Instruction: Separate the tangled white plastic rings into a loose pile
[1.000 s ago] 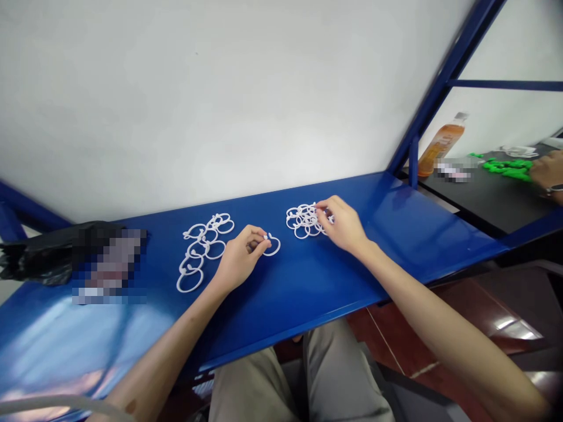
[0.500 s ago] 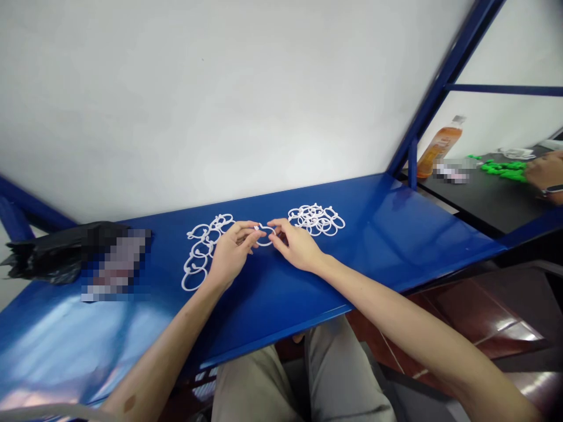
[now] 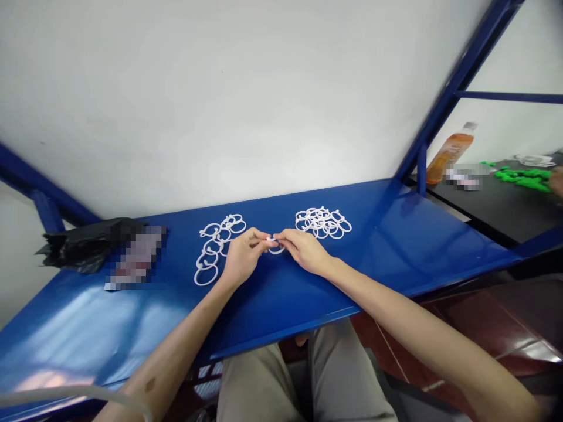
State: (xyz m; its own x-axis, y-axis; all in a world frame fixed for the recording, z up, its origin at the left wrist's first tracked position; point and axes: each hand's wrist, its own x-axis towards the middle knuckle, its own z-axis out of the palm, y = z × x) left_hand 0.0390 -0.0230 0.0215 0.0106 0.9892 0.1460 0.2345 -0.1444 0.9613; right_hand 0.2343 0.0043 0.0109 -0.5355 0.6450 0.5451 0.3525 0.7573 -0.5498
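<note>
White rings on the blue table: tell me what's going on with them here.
A seated person pinches one white ring with the fingers of the left hand and the right hand, at the blue table. A loose spread of rings lies left of the hands, a tighter heap of rings to their right. A black bag sits far left; far right, a bottle and green pieces are near another person's hand.

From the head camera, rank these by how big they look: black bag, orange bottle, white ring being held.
1. Black bag
2. Orange bottle, farther off, so its true size is unsure
3. White ring
</note>
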